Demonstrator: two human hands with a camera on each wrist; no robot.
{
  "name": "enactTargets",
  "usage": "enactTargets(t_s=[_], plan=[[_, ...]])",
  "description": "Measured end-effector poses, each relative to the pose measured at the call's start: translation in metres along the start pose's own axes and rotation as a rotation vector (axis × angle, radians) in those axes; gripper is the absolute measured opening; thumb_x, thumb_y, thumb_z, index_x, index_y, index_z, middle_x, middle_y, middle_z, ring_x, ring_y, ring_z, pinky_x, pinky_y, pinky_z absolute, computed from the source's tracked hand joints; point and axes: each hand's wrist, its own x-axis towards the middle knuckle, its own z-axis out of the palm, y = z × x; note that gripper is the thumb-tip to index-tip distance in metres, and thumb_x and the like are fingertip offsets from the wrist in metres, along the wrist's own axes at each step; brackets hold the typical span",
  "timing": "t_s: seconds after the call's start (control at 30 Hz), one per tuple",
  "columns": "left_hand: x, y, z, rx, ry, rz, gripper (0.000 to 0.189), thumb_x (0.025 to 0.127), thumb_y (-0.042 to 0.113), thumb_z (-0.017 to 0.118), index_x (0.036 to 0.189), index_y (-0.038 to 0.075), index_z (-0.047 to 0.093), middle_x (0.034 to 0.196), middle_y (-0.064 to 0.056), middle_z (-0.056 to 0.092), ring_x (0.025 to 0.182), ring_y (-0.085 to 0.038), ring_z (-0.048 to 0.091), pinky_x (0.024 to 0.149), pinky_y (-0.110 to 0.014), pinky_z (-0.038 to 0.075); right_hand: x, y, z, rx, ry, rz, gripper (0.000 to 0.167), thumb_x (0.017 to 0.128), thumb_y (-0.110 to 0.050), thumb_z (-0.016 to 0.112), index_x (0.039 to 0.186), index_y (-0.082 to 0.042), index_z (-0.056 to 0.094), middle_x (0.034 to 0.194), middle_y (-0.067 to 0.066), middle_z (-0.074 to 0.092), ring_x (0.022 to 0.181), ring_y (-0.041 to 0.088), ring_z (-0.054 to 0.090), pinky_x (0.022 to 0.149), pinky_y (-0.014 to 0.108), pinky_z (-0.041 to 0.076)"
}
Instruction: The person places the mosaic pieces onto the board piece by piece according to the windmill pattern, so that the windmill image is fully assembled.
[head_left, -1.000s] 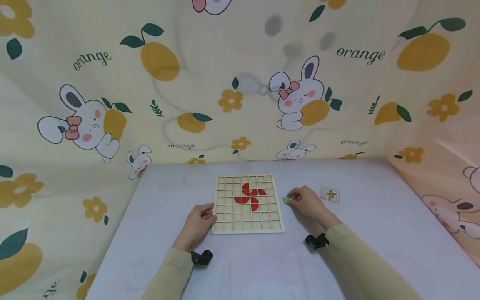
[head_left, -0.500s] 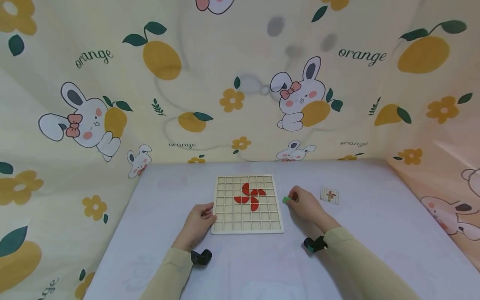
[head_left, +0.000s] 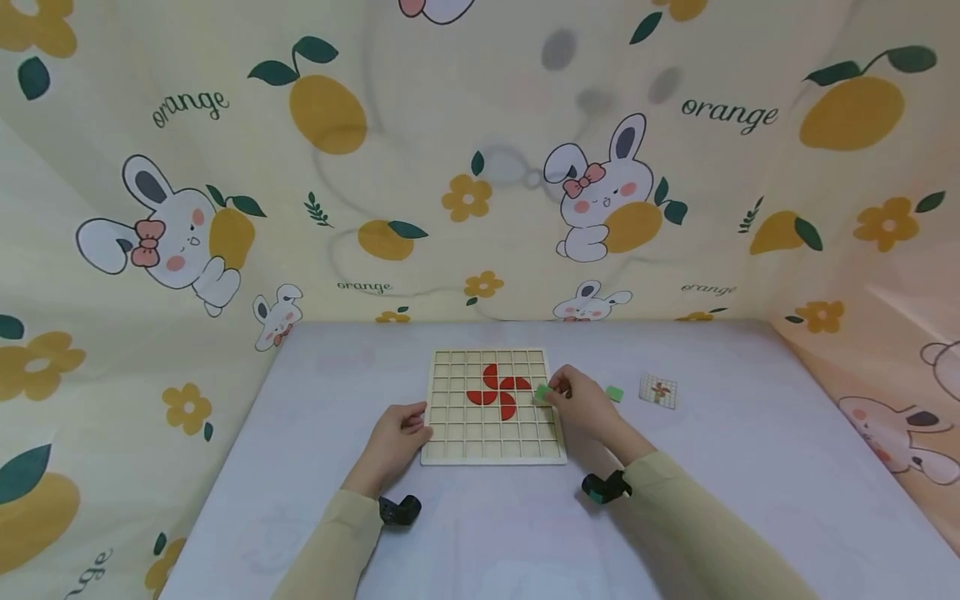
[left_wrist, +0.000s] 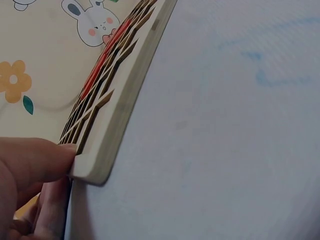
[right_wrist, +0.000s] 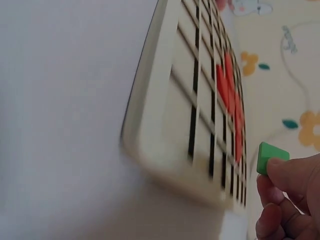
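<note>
A square wooden grid board [head_left: 495, 450] lies on the table, with several red quarter-round pieces [head_left: 507, 407] set in a pinwheel near its middle. My left hand [head_left: 395, 437] grips the board's left edge; in the left wrist view the thumb [left_wrist: 45, 159] lies at its near corner. Between thumb and fingers, my right hand [head_left: 585, 404] pinches a green tile [right_wrist: 271, 154] above the board's right side. Another green tile [head_left: 615, 393] rests on the table just right of that hand. Farther right is a small pattern card [head_left: 658, 391] with a printed grid.
The table [head_left: 480, 533] has a pale cover. A patterned cloth [head_left: 420, 125] hangs behind and at both sides. A dark wrist camera [head_left: 400, 510] sits on the left wrist, another wrist camera [head_left: 606, 487] on the right.
My right hand has moved left from beside the board to over its right side, carrying the green tile. The other green tile has come into sight. My left hand stays at the board's edge.
</note>
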Motion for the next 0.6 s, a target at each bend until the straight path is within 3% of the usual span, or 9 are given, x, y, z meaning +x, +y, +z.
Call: enactTargets(t_s=[0.27,0.6], plan=[[-0.002,0.001,0.000,-0.015,0.008,0.002,0.049,0.089,0.011,0.067,0.136,0.008,0.055,0.114,-0.007,0.052,0.104,-0.019,0.054,0.091,-0.033,0.049,-0.001,-0.022,0.024,0.055,-0.036,-0.077,0.015,0.092,-0.018,0.066,0.100,-0.010,0.056,0.091,0.002,0.058,0.081,0.019,0.053,0.067,0.031,0.047],[-0.002,0.003,0.001,-0.002,0.020,-0.012,0.049,0.088,0.011,0.067,0.136,0.010,0.055,0.113,-0.005,0.052,0.102,-0.018,0.053,0.090,-0.032,0.049,0.001,-0.033,0.049,0.067,-0.082,-0.062,0.012,0.092,-0.022,0.068,0.095,-0.016,0.058,0.087,-0.001,0.059,0.080,0.018,0.054,0.069,0.031,0.048]])
